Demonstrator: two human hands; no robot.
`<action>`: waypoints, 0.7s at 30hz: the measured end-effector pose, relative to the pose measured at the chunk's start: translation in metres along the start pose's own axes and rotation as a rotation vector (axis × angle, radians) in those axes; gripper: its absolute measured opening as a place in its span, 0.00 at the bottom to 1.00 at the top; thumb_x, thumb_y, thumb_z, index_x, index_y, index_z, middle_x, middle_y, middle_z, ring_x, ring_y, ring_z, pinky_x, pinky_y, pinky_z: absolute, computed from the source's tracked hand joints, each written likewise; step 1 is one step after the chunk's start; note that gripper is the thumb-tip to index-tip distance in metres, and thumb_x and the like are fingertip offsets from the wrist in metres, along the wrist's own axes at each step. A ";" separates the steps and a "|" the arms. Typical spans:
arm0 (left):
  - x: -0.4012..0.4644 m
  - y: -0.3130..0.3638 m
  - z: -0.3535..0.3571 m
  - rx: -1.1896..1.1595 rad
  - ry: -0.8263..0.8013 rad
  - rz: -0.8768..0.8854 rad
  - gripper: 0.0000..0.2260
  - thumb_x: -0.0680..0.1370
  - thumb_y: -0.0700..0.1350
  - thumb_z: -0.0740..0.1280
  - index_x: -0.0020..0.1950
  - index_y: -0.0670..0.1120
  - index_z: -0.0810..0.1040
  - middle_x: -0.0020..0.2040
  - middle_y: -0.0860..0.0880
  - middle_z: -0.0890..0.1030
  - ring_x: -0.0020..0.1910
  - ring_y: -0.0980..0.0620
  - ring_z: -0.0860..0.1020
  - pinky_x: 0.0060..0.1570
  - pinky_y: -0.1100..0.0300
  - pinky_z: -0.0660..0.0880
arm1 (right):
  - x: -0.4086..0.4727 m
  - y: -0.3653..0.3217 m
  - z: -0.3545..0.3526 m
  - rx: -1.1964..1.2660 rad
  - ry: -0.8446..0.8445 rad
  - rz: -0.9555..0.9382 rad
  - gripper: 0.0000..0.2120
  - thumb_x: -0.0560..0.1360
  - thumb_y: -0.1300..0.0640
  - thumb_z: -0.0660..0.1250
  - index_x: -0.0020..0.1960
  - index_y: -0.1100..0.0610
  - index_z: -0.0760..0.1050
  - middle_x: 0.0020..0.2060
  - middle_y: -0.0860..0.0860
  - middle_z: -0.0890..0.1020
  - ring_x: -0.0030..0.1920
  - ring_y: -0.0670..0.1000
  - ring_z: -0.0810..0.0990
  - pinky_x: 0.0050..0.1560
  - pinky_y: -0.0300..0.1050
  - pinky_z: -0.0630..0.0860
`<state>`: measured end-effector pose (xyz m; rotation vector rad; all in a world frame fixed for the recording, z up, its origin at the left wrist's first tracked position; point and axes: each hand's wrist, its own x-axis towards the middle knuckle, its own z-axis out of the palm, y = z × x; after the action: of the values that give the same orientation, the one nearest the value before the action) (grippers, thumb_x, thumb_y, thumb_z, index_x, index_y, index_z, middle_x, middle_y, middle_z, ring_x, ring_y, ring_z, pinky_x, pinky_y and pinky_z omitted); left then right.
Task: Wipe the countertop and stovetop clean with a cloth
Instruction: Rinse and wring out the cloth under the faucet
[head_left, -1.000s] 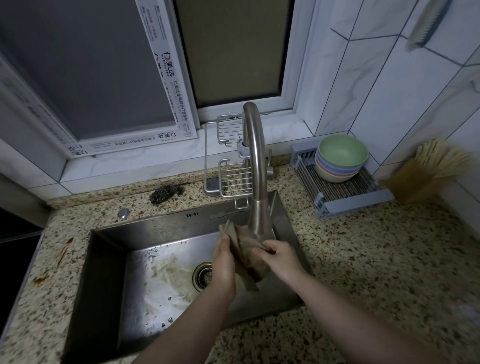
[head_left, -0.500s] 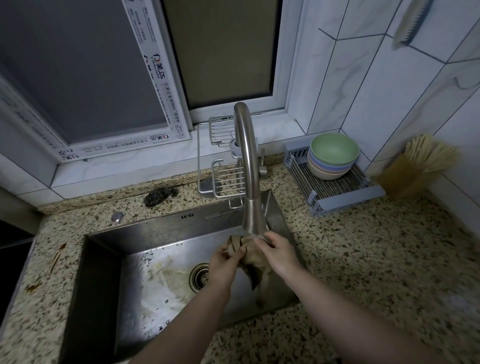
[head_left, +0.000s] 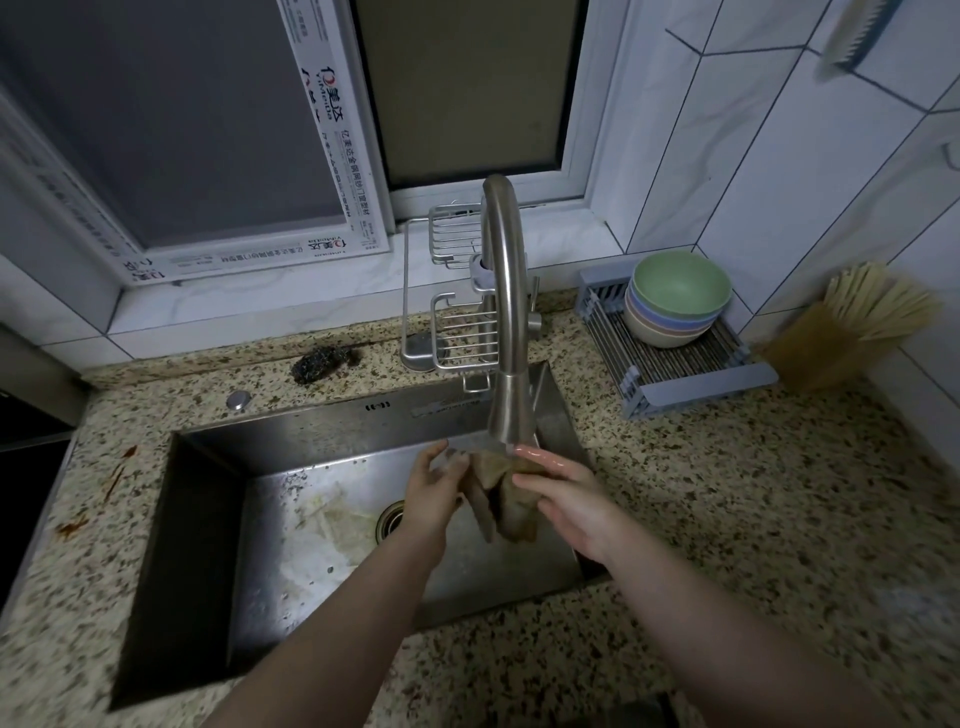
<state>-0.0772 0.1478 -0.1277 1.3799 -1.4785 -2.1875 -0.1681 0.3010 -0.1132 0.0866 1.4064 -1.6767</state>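
Right under the spout of the tall brushed-steel faucet (head_left: 506, 312), both bare hands hold a limp brown cloth (head_left: 501, 491) over the steel sink (head_left: 208, 519). The left hand (head_left: 434, 496) has its grip pinched on the cloth's left edge, and the right hand (head_left: 563, 493) has its grip closed on the right side, fingers glistening wet; the fabric hangs between them in soft crumpled folds. The sink basin below is scuffed metal with pale smears, its round drain (head_left: 389, 519) just left of the cloth. Around the sink, the table (head_left: 727, 519) is speckled granite with rusty streaks at its far left. Behind the faucet stands a wire rack (head_left: 457, 322), and left of that lies a dark wiry scouring pad (head_left: 322, 361). To the faucet's right, a stack of smooth pastel bowls (head_left: 675, 301) sits on a slatted grey drying rack (head_left: 675, 364).
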 end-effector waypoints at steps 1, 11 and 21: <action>0.001 -0.002 -0.002 0.095 -0.026 0.051 0.20 0.77 0.41 0.74 0.65 0.53 0.73 0.59 0.41 0.80 0.57 0.44 0.80 0.59 0.50 0.78 | -0.001 -0.001 0.000 -0.029 -0.018 -0.003 0.21 0.75 0.72 0.72 0.65 0.57 0.81 0.57 0.55 0.86 0.60 0.54 0.85 0.66 0.50 0.78; 0.002 0.003 -0.007 0.780 -0.028 0.423 0.16 0.78 0.29 0.63 0.61 0.42 0.77 0.54 0.48 0.79 0.53 0.50 0.78 0.52 0.63 0.75 | 0.007 -0.011 0.001 -1.064 0.208 -0.428 0.14 0.76 0.60 0.76 0.61 0.54 0.84 0.52 0.44 0.81 0.54 0.44 0.79 0.63 0.43 0.78; 0.007 0.001 -0.004 0.153 0.037 0.020 0.10 0.83 0.39 0.58 0.50 0.50 0.77 0.54 0.38 0.78 0.44 0.43 0.77 0.36 0.54 0.76 | 0.023 -0.007 0.010 -0.828 0.165 -0.074 0.12 0.84 0.44 0.60 0.61 0.49 0.77 0.61 0.52 0.80 0.63 0.54 0.79 0.68 0.56 0.74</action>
<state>-0.0786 0.1407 -0.1309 1.4360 -1.6688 -2.0634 -0.1812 0.2787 -0.1176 -0.3037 2.1425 -1.0429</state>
